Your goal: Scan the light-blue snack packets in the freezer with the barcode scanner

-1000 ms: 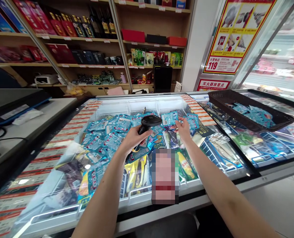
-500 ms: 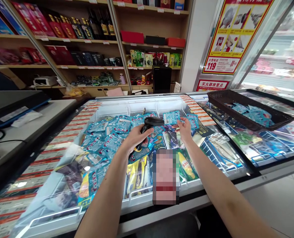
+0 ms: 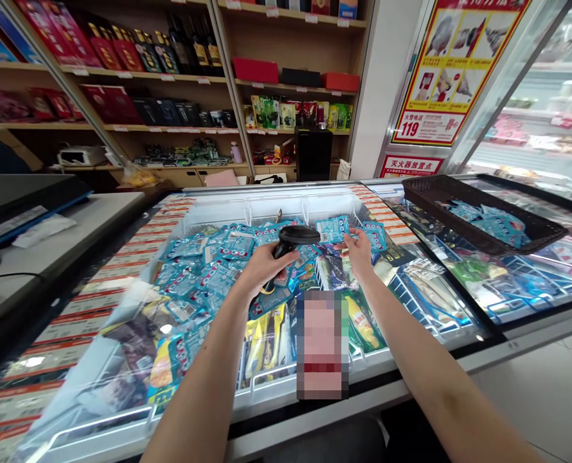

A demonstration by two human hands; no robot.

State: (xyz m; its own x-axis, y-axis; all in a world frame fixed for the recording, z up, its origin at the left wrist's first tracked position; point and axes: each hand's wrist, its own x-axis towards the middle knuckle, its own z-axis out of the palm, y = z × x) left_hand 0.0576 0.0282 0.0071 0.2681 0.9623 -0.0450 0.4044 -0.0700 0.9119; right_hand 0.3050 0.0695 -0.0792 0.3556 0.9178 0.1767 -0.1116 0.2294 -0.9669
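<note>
My left hand (image 3: 269, 265) is wrapped round the grip of a black barcode scanner (image 3: 298, 235), whose head points right. Facing it, a small blue packet (image 3: 331, 228) is pinched by its right edge in my right hand (image 3: 357, 249). A printed code shows on the packet's near face. Below and left of the scanner, many similar blue packets (image 3: 223, 276) lie spread on the glass top of a chest freezer (image 3: 209, 204). One more blue packet (image 3: 375, 235) lies just right of my right hand.
A dark woven basket (image 3: 546, 233) with blue packets stands on the freezer's right part. A pixelated upright rectangle (image 3: 322, 347) is at the front edge. Left is a counter (image 3: 107, 209) with a dark device. Stocked shelves (image 3: 170, 77) rise behind.
Hardly anything differs. The view has shifted very slightly; both hands keep the scanner and the packet in nearly the same places.
</note>
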